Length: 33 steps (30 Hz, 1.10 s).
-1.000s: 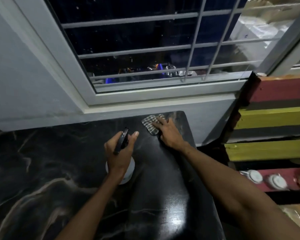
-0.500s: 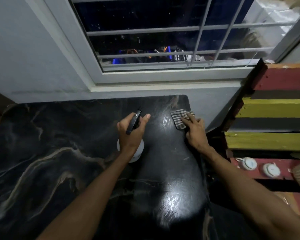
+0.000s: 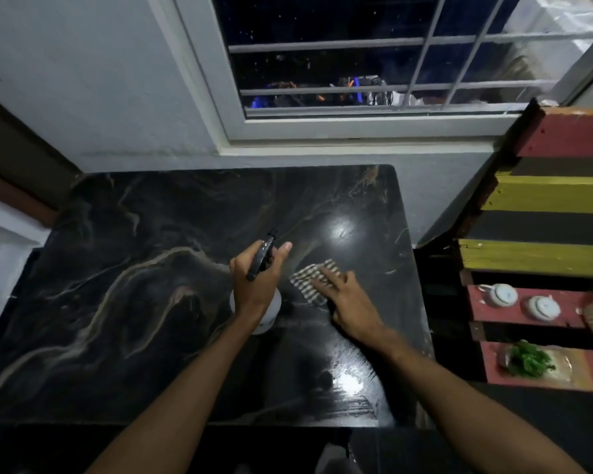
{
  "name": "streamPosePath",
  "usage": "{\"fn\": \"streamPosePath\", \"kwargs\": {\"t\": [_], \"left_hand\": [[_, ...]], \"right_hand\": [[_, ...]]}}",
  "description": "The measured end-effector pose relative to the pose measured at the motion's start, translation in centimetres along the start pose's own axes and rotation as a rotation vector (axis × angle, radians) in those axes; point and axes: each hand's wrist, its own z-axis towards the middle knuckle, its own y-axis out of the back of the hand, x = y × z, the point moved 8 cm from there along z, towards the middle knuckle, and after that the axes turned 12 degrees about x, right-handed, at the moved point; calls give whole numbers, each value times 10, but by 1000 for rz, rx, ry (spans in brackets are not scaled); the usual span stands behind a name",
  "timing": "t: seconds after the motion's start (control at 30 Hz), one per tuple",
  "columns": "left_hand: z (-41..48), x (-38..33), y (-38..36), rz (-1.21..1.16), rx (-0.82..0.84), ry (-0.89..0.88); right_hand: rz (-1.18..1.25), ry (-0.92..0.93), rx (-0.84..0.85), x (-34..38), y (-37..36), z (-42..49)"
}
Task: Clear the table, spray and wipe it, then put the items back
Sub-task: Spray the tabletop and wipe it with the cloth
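The black marble table [image 3: 134, 302] fills the middle of the head view, glossy with wet streaks near its front right. My left hand [image 3: 255, 278] grips a white spray bottle [image 3: 269, 314] with a black trigger head, held upright just above the table's centre. Right beside it, my right hand [image 3: 348, 301] lies flat on a checked cloth [image 3: 307, 280], pressing it on the tabletop. Most of the cloth's right half is hidden under my fingers.
A barred window [image 3: 356, 63] and grey wall stand behind the table. To the right is a striped red, yellow and black shelf [image 3: 545, 196] holding two white lidded pots [image 3: 502, 295] and a small green plant [image 3: 528, 360].
My right hand has dragged the cloth from the table's far right corner back toward me and leftward, close to the bottle. The view has tilted down, showing more of the table.
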Motion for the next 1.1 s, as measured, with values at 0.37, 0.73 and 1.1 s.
{"fn": "streamPosePath", "kwargs": {"t": [0.37,0.73,1.1], "left_hand": [[-14,76,182,-44,-124,58],[66,197,387,-29,-183,119],[128,247,442,-90,-210,204]], "right_hand": [[116,-218,-72,131,-37,105],[189,-454,-64,277,-64,302],[112,-415,-60,346,-80,434]]}}
